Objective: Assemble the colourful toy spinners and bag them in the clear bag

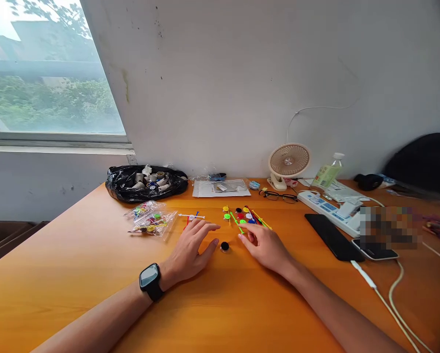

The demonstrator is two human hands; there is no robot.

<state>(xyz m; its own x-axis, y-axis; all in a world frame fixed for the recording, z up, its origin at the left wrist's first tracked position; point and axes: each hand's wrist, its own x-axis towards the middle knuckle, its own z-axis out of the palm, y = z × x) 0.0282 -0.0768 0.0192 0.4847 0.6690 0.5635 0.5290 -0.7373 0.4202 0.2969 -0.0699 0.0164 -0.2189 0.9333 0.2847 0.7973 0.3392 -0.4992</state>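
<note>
My left hand (192, 247), a black watch on its wrist, rests over the table with fingers stretched and thumb apart, holding nothing. Just beyond its fingers lie crossed plastic sticks, white (192, 216), red and blue. Between my hands stands a small black-topped round piece (225, 246). My right hand (266, 245) has its thumb and index finger at the near end of a green plastic stick (235, 220), pinching it; the other fingers curl under. Around that stick lie several coloured discs, among them a yellow disc (225, 209) and a red one (240, 215), plus yellow sticks (262, 220).
Clear bags of coloured parts (154, 223) lie left, before a black plastic bag (146, 184). Behind are a white packet (220, 189), glasses (279, 196) and a fan (289, 161). Rightward are a bottle (328, 171), power strip (332, 211), black phone (332, 236) and cables.
</note>
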